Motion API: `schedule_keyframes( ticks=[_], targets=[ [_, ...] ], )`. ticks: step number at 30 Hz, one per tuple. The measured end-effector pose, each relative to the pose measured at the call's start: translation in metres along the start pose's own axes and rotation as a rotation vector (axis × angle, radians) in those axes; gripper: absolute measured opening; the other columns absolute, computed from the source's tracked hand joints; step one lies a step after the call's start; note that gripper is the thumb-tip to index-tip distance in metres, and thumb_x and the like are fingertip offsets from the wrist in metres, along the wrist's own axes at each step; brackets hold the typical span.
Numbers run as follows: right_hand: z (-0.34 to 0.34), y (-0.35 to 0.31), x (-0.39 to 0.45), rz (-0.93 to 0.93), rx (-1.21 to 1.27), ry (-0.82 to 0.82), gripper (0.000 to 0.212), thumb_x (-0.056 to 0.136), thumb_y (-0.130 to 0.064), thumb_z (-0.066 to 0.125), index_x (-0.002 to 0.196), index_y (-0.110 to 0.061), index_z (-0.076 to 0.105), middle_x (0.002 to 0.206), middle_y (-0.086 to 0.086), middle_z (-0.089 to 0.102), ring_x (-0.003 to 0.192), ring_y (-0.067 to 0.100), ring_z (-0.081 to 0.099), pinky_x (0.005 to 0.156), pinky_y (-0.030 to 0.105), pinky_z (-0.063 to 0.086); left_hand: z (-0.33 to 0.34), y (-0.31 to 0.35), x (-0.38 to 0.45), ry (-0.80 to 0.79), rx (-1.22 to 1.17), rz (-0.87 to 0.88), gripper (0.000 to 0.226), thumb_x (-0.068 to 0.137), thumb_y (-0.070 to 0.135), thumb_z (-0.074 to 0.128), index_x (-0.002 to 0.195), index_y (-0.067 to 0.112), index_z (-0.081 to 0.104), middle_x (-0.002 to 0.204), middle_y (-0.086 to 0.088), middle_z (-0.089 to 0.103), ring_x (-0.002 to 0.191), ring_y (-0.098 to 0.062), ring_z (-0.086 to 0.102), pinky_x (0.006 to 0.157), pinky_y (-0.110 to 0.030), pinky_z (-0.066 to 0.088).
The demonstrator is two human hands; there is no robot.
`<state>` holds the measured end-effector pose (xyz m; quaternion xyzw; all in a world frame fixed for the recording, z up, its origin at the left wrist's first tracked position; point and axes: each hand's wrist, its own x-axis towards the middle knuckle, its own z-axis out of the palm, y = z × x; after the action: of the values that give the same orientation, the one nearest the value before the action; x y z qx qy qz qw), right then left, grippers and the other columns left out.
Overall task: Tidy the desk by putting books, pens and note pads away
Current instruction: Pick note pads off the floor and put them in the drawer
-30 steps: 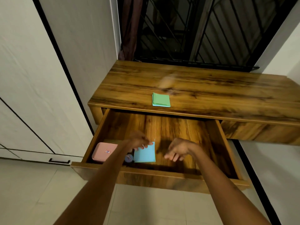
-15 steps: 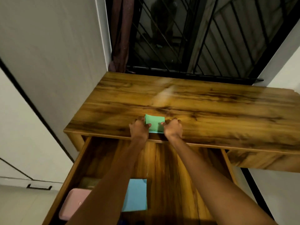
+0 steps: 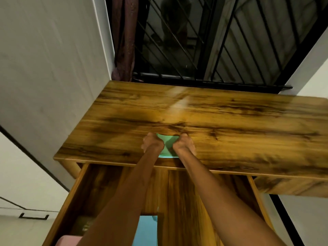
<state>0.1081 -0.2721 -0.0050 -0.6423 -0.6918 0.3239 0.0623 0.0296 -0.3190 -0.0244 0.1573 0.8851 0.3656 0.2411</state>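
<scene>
Green square note pad (image 3: 168,146) lies on the glossy brown wooden bench (image 3: 221,125), close to its front edge and above the open wooden drawer (image 3: 179,196). The left hand (image 3: 152,143) and right hand (image 3: 184,145) flank it, each grip curled onto a side of the pad, so both look clamped on it (the fingertips themselves are hidden under the knuckles). The step in hand seems to be picking the pad up to stow it. Next the pad would need lifting off the bench and carrying back and down into the drawer, where a light blue paper pad (image 3: 145,231) and a pink rounded case (image 3: 68,241) already rest.
</scene>
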Motion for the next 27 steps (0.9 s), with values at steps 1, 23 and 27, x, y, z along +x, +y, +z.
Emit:
schedule_keyframes(
  ticks=[1,23,27],
  targets=[
    [0.002,-0.001,0.001,0.016,0.020,-0.006,0.047,0.077,-0.018,0.067,0.122,-0.010,0.058,0.129,0.013,0.058,0.119,0.030,0.057,0.098,0.040,0.048,0.000,0.000,0.002,-0.007,-0.047,-0.030,0.039,0.082,0.008,0.069,0.119,0.003,0.057,0.124,-0.016,0.060,0.114,-0.031,0.058,0.090,-0.036,0.051],
    [0.015,0.006,0.016,0.114,0.032,-0.074,0.075,0.059,-0.029,0.089,0.122,-0.016,0.050,0.128,0.010,0.056,0.120,0.029,0.052,0.097,0.044,0.047,-0.006,0.000,0.001,-0.096,-0.292,-0.061,0.029,0.086,-0.002,0.059,0.115,-0.004,0.060,0.121,-0.021,0.062,0.108,-0.032,0.061,0.088,-0.037,0.052],
    [0.018,0.007,0.023,0.105,-0.020,-0.072,0.075,0.061,-0.029,0.088,0.123,-0.013,0.049,0.127,0.011,0.055,0.122,0.030,0.051,0.098,0.043,0.045,-0.011,-0.008,0.005,-0.119,-0.332,-0.068,0.040,0.081,0.000,0.069,0.120,0.000,0.059,0.125,-0.014,0.061,0.117,-0.028,0.056,0.097,-0.036,0.046]
  ],
)
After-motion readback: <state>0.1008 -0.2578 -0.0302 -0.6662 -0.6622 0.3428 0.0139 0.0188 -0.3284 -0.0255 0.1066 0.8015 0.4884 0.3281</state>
